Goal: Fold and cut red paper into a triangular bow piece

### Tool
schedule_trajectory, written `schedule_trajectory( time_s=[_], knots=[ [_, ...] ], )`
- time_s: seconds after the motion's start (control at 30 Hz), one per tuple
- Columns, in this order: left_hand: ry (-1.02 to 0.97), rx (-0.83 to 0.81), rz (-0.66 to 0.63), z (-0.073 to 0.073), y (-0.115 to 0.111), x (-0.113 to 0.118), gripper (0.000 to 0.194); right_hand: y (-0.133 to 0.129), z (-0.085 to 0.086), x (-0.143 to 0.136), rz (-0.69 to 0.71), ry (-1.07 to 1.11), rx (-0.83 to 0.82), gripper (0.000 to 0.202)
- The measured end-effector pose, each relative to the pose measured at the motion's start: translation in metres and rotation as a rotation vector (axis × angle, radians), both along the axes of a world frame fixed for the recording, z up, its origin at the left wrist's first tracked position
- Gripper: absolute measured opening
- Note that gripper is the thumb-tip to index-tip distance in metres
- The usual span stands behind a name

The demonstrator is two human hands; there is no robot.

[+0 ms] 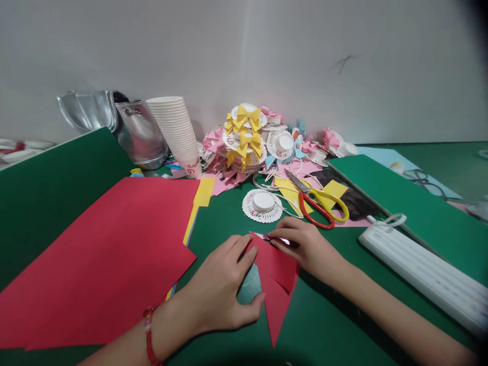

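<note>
A small folded red paper piece (277, 284) with pointed ends lies on the green table (328, 325). My left hand (223, 284) rests on its left side, fingers pressing the paper down and thumb near its lower edge. My right hand (303, 244) presses on the upper right corner of the same piece, fingertips pinched at a fold near its top edge. Both hands touch the red paper.
Large red sheets (102, 259) over coloured sheets lie at left. A stack of paper cups (177, 132) and a metal container (133, 129) stand at the back. A pile of paper-plate hats with yellow bows (246, 134), red and yellow scissors (320, 203), a white doily piece (263, 205), and a white power strip (423, 269) lie around.
</note>
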State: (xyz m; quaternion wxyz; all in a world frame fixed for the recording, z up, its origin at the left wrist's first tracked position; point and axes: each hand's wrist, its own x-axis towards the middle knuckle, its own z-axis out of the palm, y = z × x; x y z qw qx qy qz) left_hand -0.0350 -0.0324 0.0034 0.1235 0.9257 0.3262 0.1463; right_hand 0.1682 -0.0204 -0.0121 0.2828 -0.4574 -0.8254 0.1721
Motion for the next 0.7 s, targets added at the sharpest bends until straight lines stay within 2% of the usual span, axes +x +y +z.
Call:
schedule_trajectory(
  time_s=[0.33,0.53,0.7],
  knots=[
    [-0.005,0.056,-0.005,-0.003,0.000,-0.001,0.049,0.003,-0.002,0.013,-0.059,0.035,0.031,0.017],
    [-0.034,0.106,-0.067,-0.006,0.014,-0.008,0.030,-0.002,0.000,0.013,-0.083,0.071,0.031,0.018],
    [0.211,0.283,-0.204,0.001,0.027,-0.008,0.027,-0.005,0.003,0.015,-0.184,0.027,0.101,0.018]
  ],
)
